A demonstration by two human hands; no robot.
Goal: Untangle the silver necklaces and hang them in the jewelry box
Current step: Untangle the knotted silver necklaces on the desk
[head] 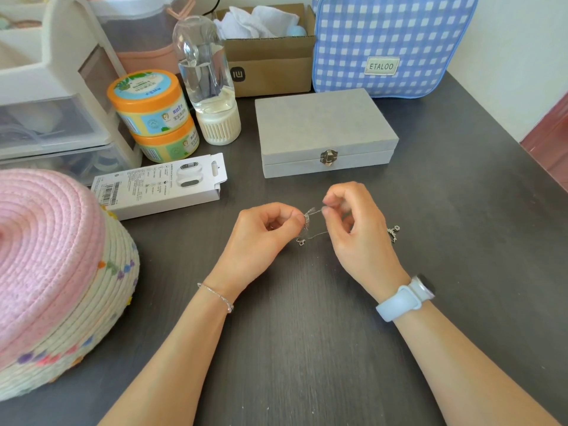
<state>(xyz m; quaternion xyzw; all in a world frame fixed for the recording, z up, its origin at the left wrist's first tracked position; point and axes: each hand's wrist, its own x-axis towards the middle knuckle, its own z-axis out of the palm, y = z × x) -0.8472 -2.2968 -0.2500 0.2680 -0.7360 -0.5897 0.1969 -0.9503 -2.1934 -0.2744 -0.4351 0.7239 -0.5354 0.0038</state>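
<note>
A tangled clump of thin silver necklaces hangs between my two hands just above the dark table. My left hand pinches the knot from the left with thumb and forefinger. My right hand pinches a strand at the knot's upper right. Loose chain ends with clasps trail below the knot and out to the right of my right hand. The grey jewelry box sits closed and latched behind my hands.
A pink-lidded woven basket fills the left side. A white carton, two orange-lidded jars, a clear bottle, a drawer unit, a cardboard box and a blue checked bag line the back.
</note>
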